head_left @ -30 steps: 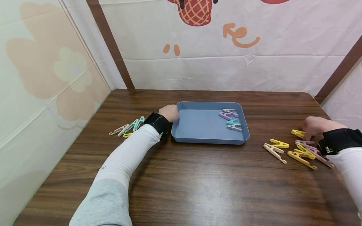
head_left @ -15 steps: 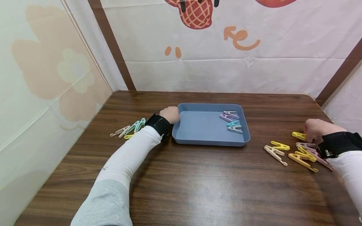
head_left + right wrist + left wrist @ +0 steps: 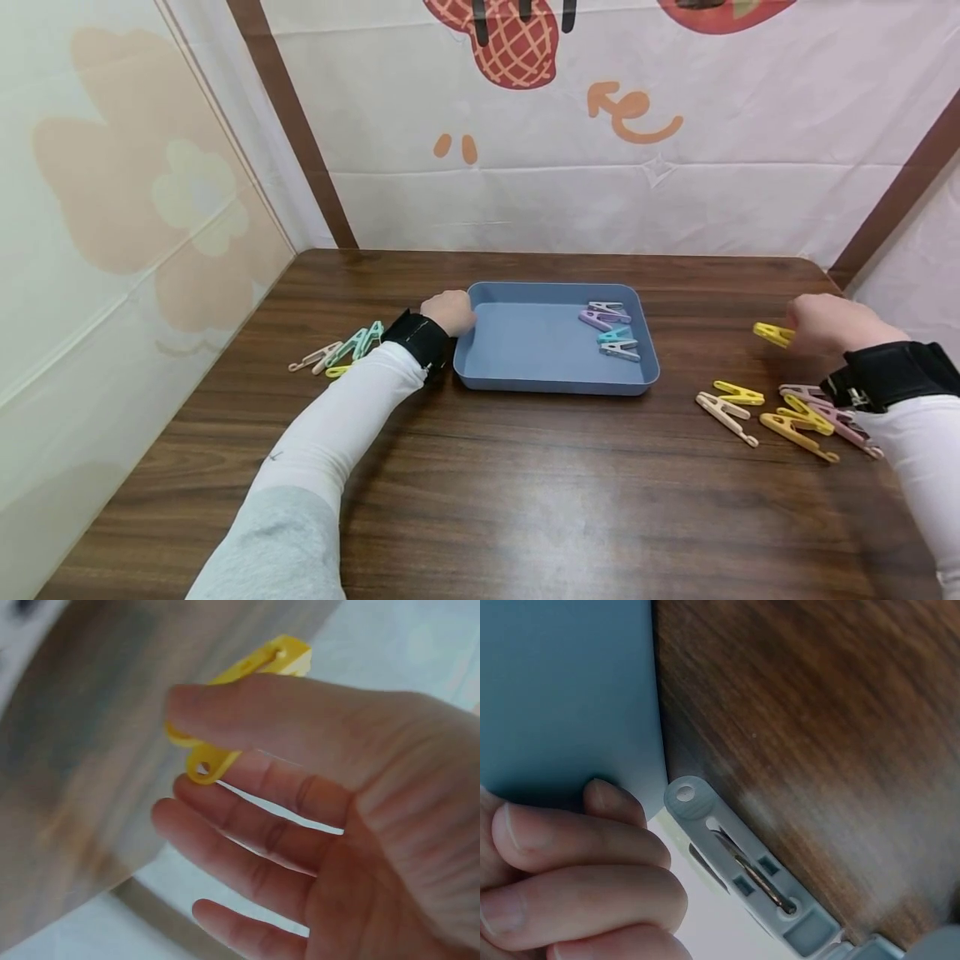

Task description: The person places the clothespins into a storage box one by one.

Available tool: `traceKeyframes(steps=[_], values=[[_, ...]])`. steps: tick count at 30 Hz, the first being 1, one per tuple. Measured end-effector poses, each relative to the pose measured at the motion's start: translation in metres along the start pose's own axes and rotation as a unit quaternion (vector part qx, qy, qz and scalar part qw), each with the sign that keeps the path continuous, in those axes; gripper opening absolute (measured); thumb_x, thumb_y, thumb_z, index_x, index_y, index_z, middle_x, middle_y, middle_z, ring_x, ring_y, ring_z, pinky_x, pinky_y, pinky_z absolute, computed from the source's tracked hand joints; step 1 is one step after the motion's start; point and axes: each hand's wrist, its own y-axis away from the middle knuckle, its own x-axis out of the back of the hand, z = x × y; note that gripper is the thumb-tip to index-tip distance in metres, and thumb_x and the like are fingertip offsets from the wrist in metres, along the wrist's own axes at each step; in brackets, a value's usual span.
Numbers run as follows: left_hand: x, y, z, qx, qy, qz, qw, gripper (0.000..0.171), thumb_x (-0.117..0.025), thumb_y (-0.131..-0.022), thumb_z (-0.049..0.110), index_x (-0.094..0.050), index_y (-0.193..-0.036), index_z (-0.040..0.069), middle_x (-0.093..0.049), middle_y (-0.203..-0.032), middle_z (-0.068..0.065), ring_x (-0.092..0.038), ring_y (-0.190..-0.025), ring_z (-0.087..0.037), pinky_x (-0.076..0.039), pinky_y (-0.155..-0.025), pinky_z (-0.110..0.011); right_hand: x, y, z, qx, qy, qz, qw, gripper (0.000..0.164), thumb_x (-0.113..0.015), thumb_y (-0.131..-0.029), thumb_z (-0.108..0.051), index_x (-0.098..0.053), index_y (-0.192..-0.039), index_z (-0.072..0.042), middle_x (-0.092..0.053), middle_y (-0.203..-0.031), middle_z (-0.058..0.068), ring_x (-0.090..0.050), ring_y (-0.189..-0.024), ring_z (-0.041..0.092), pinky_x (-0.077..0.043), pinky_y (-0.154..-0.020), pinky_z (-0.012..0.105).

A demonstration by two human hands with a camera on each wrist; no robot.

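Note:
My left hand (image 3: 448,312) is at the left rim of a blue tray (image 3: 525,342). In the left wrist view its fingers (image 3: 592,892) are curled against the tray wall; the thumb's hold is partly hidden. A pale grey-green clothespin (image 3: 742,862) shows beside that hand, but what supports it I cannot tell. On the right, my right hand (image 3: 840,323) pinches a yellow clothespin (image 3: 771,334) between thumb and index finger, the other fingers spread loosely. Grey, purple and teal clothespins (image 3: 603,319) lie at the tray's right end.
Below the right hand lie several more clothespins: a cream one (image 3: 726,417), a yellow one (image 3: 738,393), an orange-yellow one (image 3: 797,437) and pink ones (image 3: 847,427). Left of the left wrist is a small pile with mint clothespins (image 3: 352,348). Fabric walls (image 3: 562,200) stand behind the brown table (image 3: 525,483).
My right hand has lifted from the right-hand pile and moved slightly away from me and left, with the yellow clothespin in it. My left hand stays at the tray.

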Motion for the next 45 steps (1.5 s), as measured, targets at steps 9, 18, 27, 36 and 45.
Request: traceKeyframes(steps=[9,18,27,36,45], values=[[-0.004,-0.003,-0.004,0.006,0.008,0.001,0.9999,0.026,-0.045,-0.096,0.016,-0.054,-0.072,0.01,-0.055,-0.076,-0.006,-0.057,-0.07,-0.021,-0.046,-0.063,-0.037,0.021,-0.014,-0.064,0.075,0.01,0.075,0.994,0.02,-0.072,-0.08,-0.017,-0.059,-0.084,-0.002,-0.057,-0.072,0.002,-0.049,-0.062,0.02,-0.039,-0.055,0.038],[-0.002,0.004,0.001,0.0,0.01,0.0,1.0,0.028,-0.045,-0.097,0.015,-0.051,-0.07,0.011,-0.052,-0.071,-0.004,-0.055,-0.066,-0.019,-0.044,-0.06,-0.035,0.019,-0.018,-0.125,0.14,0.015,0.12,0.983,0.022,-0.077,-0.08,-0.018,-0.061,-0.089,-0.006,-0.059,-0.078,0.002,-0.051,-0.065,0.017,-0.044,-0.06,0.038],[-0.006,0.004,-0.002,-0.001,0.009,0.0,1.0,0.03,-0.045,-0.096,0.014,-0.046,-0.066,0.013,-0.049,-0.069,-0.003,-0.054,-0.065,-0.019,-0.045,-0.06,-0.035,-0.003,-0.024,-0.162,0.196,0.018,0.08,0.977,0.018,-0.077,-0.081,-0.016,-0.061,-0.085,-0.01,-0.054,-0.072,-0.002,-0.046,-0.063,0.014,-0.04,-0.058,0.032],[-0.002,0.002,-0.002,-0.001,0.009,0.002,1.0,0.028,-0.047,-0.095,0.015,-0.049,-0.067,0.012,-0.054,-0.071,-0.005,-0.057,-0.067,-0.02,-0.048,-0.063,-0.038,-0.016,-0.03,-0.172,0.222,0.074,0.049,0.971,0.022,-0.083,-0.076,-0.017,-0.064,-0.08,-0.009,-0.054,-0.072,0.0,-0.046,-0.064,0.017,-0.043,-0.059,0.033],[0.002,0.008,0.002,-0.001,0.007,0.002,1.0,0.03,-0.045,-0.096,0.015,-0.044,-0.067,0.012,-0.052,-0.072,-0.005,-0.057,-0.07,-0.02,-0.049,-0.068,-0.039,-0.026,-0.033,-0.175,0.238,0.104,0.045,0.965,0.021,-0.085,-0.074,-0.014,-0.066,-0.08,-0.009,-0.058,-0.071,-0.001,-0.048,-0.064,0.016,-0.047,-0.065,0.036]])
